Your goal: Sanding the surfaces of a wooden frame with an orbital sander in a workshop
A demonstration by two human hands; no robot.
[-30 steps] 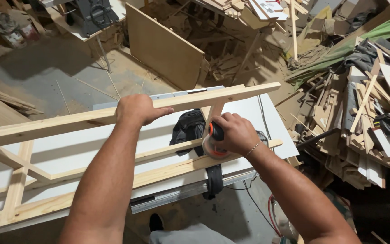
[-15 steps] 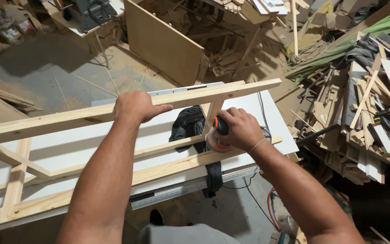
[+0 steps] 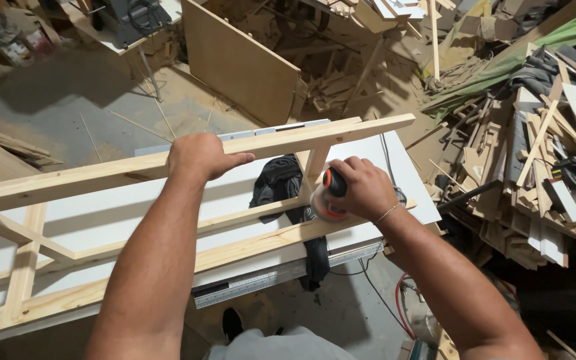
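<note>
View from the head camera, read from left to right. A wooden frame (image 3: 135, 175) of pale rails and cross-pieces stood tilted on a white tabletop (image 3: 168, 200), its upper rail running from the left edge up to the right. The left hand (image 3: 198, 157) was closed over that upper rail near its middle, fingers curled across the top and thumb pointing right. Behind the frame, a black cloth (image 3: 278, 183) lay on the tabletop and hung over its near edge. To its right, a short upright joined the upper rail to the lower ones. The right hand (image 3: 361, 188) was clamped around a small sander (image 3: 328, 195) with a black and orange body, whose round pad pressed against the frame at the foot of that upright. The two hands were well apart. A thin bracelet (image 3: 388, 213) circled the right wrist. A plywood panel (image 3: 238, 61) stood beyond the table, and a heap of scrap wood (image 3: 535, 153) filled the right side
</note>
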